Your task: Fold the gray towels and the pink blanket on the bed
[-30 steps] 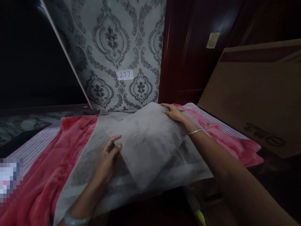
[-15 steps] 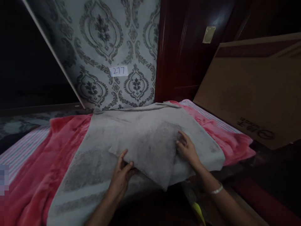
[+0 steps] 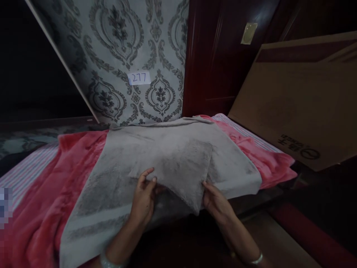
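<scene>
1. A small grey plush piece [image 3: 185, 167] lay over the near-middle part of a larger grey cloth [image 3: 108, 178], one corner pointing down toward the person, at the front edge.
2. The left hand [image 3: 142, 199] was at the piece's near left edge. Its thumb rested on top with fingers beneath, pinching the fabric; the forefinger was stretched out just beyond the thumb.
3. The right hand [image 3: 219, 204] was at the piece's right edge, a little above the lowest corner. Its fingertips were closed together on that edge; the thumb was mostly hidden.
4. A pale bracelet [image 3: 111, 262] circled the left wrist, and a silvery bangle [image 3: 257, 259] the right.
5. The larger cloth was spread across a pink blanket [image 3: 47, 204], which showed at both sides. A striped cloth [image 3: 30, 167] lay under the blanket and stuck out past it.
6. Behind stood a wall in patterned wallpaper [image 3: 117, 29], bearing a paper label [image 3: 139, 77] marked 277.
7. To the right were a dark red panel [image 3: 205, 56] with a yellowish plate [image 3: 249, 33] and a tilted cardboard box [image 3: 301, 93].
</scene>
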### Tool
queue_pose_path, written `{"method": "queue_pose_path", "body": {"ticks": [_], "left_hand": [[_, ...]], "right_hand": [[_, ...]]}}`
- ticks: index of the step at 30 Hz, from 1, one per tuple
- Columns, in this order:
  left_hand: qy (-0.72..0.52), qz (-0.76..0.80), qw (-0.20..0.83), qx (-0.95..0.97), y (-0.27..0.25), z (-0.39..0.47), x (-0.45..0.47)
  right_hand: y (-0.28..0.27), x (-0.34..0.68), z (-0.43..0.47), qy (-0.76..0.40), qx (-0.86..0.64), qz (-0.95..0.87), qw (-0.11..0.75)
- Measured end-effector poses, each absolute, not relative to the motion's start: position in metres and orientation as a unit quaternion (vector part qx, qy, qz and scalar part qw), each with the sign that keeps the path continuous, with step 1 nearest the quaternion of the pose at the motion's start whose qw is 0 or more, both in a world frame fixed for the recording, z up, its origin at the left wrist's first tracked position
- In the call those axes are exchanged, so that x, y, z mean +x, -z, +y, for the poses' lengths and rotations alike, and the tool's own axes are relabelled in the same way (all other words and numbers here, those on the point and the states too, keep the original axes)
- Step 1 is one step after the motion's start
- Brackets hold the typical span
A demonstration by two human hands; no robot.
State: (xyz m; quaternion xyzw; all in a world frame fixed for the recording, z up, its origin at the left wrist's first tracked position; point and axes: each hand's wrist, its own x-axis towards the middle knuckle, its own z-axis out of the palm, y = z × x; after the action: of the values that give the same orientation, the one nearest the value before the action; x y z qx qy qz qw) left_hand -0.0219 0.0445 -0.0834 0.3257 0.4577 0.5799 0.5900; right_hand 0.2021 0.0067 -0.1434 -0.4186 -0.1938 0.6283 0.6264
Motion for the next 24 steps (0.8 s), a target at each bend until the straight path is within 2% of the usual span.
{"method": "queue_pose_path", "body": {"ticks": [8,16,20,24], "left_hand": [[-0.514,0.456,0.658,0.307,0.105,0.035,-0.042],[-0.567,0.413,0.692,0.171,0.102,0.050,-0.066],[-0.612,0.381,0.674,0.165,0.106,0.051,-0.064],[-0.633,0.419,0.611,0.223,0.105,0.057,-0.069]], "right_hand": [[0.149,0.192,0.004,-0.643,-0.431,-0.218,0.595],[0.141,0.210,0.012,-0.611,-0.428,-0.248,0.618],[0.142,0.217,0.020,-0.590,-0.423,-0.256,0.638],[0.144,0.224,0.022,-0.607,-0.416,-0.249,0.630]]}}
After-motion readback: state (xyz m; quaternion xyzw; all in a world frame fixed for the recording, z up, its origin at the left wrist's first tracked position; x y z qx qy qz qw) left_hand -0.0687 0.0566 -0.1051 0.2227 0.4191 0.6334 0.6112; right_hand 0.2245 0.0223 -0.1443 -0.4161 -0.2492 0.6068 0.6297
